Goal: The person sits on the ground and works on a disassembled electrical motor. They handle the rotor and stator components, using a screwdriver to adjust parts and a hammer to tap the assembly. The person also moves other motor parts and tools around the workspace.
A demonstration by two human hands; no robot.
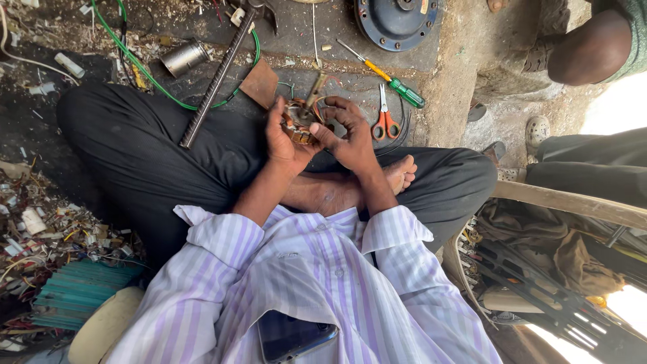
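A small motor stator wound with copper wire (300, 121) is sitting between the two hands, held above the crossed legs near the middle of the scene. The left hand (283, 138) is cupping it from the left, fingers curled around its side in a firm grasp. The right hand (349, 131) is closing on it from the right, the fingers arching over the top and the thumb pressing against the near edge. A thin metal piece (315, 87) is sticking up from the far side of the winding; what exactly it is cannot be told.

Just right of the hands, a pair of orange-handled scissors (385, 121) is lying on the ground, and farther off a screwdriver with a yellow and green handle (391, 77) is resting at a slant. A ribbed steel bar (216, 81) is leaning across the left knee, with a green cable (145, 71) looping under it. A small metal can (183, 57) is lying on its side at the far left, and a flat rusty plate (259, 84) is sitting just beyond the hands. A round blue motor housing (396, 21) is lying at the far edge. Scraps of wire and debris (47, 229) are piling up at the near left. A dark phone (293, 336) is poking out of the striped shirt pocket. Another person's knee (593, 47) is showing at the far right.
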